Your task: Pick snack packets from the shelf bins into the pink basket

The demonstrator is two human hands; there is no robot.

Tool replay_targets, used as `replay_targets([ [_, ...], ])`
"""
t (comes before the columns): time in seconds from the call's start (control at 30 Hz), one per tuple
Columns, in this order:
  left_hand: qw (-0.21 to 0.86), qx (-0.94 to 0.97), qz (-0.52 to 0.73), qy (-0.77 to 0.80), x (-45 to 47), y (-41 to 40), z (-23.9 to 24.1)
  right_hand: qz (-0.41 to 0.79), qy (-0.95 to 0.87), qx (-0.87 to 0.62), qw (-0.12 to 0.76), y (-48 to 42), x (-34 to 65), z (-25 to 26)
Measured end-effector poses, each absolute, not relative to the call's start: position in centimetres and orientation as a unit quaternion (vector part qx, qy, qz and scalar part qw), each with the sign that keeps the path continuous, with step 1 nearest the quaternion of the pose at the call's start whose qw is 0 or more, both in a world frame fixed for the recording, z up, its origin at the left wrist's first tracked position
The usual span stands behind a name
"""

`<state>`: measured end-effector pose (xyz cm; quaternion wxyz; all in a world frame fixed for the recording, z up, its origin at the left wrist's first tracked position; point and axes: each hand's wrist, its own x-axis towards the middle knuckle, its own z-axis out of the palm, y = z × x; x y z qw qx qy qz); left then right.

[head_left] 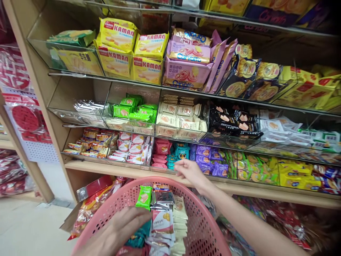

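My right hand [190, 172] is stretched out to the front edge of the bottom shelf, palm down. Its fingers are loosely bent and slightly apart, with no packet visible in them. Right behind it lie teal snack packets [182, 152]. Over the pink perforated basket [93, 209], my left hand [125, 224] lies with fingers extended, somewhat blurred, beside teal packets [140, 236] that it partly covers. The basket also holds a green wafer packet [144, 196], white-and-red packets [162, 222] in the middle and a column of cream packets [179, 209] on the right.
Glass-fronted compartments rise ahead: purple packets [206, 158] and pink packets [161, 151] flank the teal ones, black packets [231, 119] sit above. Yellow Kaman packs [117, 39] fill a higher shelf. A wooden ledge [106, 169] runs behind the basket; a box of red bags [93, 202] stands left.
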<state>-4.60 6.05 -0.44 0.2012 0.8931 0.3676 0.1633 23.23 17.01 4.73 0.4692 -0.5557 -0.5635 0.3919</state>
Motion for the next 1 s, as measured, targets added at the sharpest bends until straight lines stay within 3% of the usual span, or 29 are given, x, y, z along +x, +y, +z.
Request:
replay_targets([
  [0.23,0.258,0.869,0.202,0.372,1.0,12.8,3.7,0.275,-0.563,-0.579,0.521,25.9,22.6,5.2],
  [0.5,0.214,0.861,0.239,0.396,6.4,20.3,1.6,0.245,-0.544,-0.593,0.541,29.4,20.9,4.2],
  [1.0,0.104,0.873,0.223,0.421,8.7,24.6,0.4,0.218,-0.536,-0.568,0.585,32.0,20.8,3.3],
])
